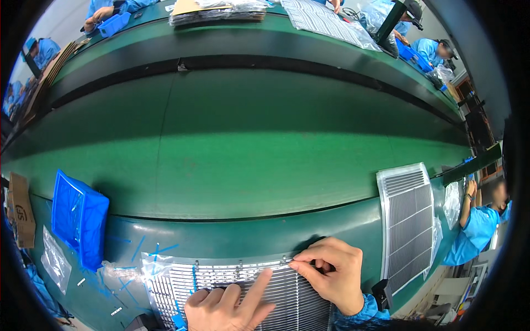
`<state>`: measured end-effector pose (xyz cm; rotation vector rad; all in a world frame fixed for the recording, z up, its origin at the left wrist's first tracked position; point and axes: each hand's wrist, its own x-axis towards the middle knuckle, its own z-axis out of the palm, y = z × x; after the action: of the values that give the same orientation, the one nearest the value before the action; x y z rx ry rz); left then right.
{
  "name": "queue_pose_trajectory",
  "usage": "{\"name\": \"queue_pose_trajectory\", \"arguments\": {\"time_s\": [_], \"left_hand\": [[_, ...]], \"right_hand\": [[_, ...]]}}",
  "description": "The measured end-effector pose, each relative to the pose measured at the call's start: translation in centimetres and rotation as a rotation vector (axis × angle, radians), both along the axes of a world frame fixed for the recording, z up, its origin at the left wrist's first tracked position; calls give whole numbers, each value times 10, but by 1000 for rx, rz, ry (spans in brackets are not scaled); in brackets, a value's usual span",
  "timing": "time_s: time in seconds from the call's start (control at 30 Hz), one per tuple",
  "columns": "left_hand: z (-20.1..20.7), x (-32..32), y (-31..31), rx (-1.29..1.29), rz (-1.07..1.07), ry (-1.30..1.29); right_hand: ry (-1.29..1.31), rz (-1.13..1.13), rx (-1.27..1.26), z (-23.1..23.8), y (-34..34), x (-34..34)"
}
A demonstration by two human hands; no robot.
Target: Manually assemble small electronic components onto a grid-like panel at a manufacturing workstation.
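Hands apart, the left hand [229, 309] loosely extended over a slatted panel [293, 303] at the near edge of the worktop [232, 237], the right hand [338, 273] pinching at the panel's far edge, contents undetermined.

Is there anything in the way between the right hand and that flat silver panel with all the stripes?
Nothing visible is in the way: the bare right hand pinches right at the far edge of the flat, silver striped panel. The bare left hand is over the panel too, but further left, not between them.
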<state>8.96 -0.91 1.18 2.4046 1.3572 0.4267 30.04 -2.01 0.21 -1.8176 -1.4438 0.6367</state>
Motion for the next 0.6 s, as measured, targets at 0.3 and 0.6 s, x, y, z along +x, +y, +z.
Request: {"name": "queue_pose_trajectory", "arguments": {"time_s": [0.3, 0.6], "left_hand": [[6, 3, 1, 74, 17, 54], [0, -3, 11, 22, -121, -14]], "right_hand": [[-71, 18, 27, -2, -2, -3], [-43, 19, 32, 0, -1, 0]]}}
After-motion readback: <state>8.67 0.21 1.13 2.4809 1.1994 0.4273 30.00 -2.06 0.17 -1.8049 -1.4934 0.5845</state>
